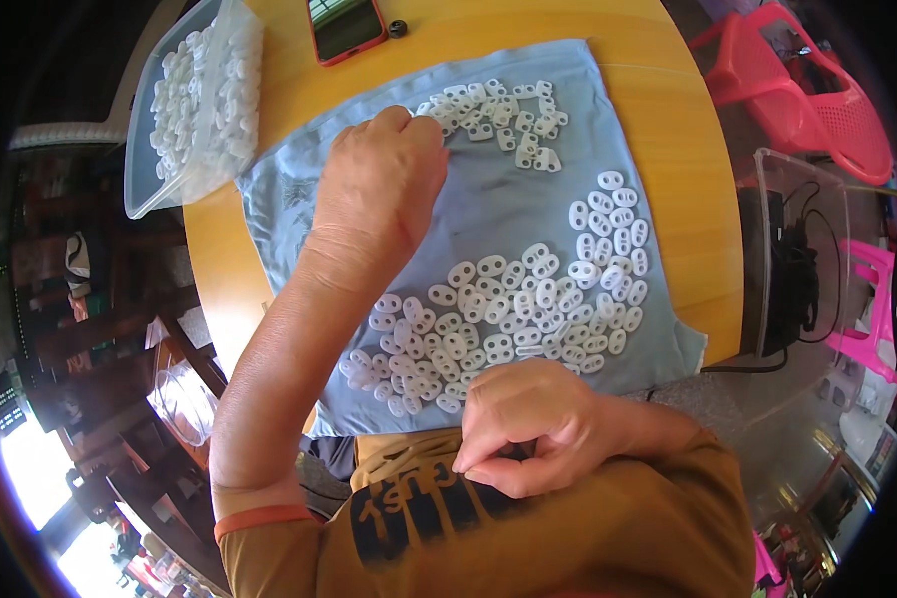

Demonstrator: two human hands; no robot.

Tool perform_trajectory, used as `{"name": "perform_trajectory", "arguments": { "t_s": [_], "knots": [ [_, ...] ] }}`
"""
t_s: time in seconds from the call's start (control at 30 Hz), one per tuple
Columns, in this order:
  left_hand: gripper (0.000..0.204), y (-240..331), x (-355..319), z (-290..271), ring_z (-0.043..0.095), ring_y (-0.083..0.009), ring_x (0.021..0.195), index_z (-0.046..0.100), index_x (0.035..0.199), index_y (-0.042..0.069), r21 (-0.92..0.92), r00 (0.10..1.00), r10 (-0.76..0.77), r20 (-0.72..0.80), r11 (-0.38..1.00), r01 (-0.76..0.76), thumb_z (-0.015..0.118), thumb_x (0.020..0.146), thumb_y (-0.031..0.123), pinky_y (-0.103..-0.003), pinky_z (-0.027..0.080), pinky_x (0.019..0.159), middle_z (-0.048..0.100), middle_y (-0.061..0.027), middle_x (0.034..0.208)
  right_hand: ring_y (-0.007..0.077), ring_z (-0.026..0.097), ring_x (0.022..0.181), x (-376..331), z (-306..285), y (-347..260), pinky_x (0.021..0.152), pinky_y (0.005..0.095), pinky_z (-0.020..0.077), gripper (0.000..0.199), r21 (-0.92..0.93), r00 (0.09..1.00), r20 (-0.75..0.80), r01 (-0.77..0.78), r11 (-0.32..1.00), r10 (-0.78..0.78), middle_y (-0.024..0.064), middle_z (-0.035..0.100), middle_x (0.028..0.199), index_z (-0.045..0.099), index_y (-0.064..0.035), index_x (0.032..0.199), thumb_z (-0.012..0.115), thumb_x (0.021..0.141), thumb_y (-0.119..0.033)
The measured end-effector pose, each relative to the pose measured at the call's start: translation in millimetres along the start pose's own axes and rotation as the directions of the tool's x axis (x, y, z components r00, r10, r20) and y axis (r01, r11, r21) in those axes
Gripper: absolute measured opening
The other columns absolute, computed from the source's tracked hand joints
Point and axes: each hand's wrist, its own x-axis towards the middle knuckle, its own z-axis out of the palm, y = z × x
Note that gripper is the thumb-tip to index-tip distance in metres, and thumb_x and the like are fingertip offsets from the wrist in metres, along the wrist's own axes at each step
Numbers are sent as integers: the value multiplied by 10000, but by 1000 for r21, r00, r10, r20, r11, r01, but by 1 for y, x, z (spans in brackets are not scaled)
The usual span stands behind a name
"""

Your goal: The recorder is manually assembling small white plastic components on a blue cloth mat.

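My left hand reaches to the far side of a blue-grey cloth, knuckles up and fingers curled under. It is at the left end of a cluster of small white rectangular two-holed plastic pieces; whatever its fingertips hold is hidden. Close to my body, my right hand is closed in a pinch, thumb against forefinger. What lies in that pinch is too small or hidden to make out. Just beyond it spreads a wide heap of white oval two-holed pieces, which bends up along the cloth's right side.
A clear plastic bin full of white pieces stands at the table's far left. Behind the cloth lie a phone and a small black round object on the wooden table. A pink chair is at the right.
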Motion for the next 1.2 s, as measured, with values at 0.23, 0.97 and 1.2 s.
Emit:
{"name": "perform_trajectory", "arguments": {
  "t_s": [0.23, 0.97, 1.2],
  "knots": [
    [32, 5, 4, -3, 572, -305, 708, 533, 720, 26, 158, 993, 113, 35, 981, -117, 557, 706, 41, -397, 455, 651, 555, -130, 733, 194, 556, 593, -2, -2, -3, 518, 305, 408, 121, -9, 999, -6, 42, 999, -42, 41, 606, 702, 628, -41, 794, 628, 704, 40],
    [175, 57, -138, -31, 591, -136, 737, 556, 1030, -30, -839, 840, -367, 401, -515, 176, 564, 857, -3, -249, 494, 676, 608, -82, 882, 114, 553, 690, 19, 20, 6, 628, 232, 434, 140, 407, 846, -438, -116, 906, 305, 61, 602, 800, 607, 17, 955, 565, 886, -99],
    [126, 52, -152, -30, 591, -123, 737, 550, 993, -24, -861, 844, -406, 351, -495, 120, 539, 868, -21, -236, 497, 667, 609, -79, 870, 71, 516, 698, 21, 33, 9, 623, 208, 418, 143, 307, 840, -446, -181, 934, 309, 31, 588, 772, 612, 8, 950, 579, 880, -112]
  ]
}}
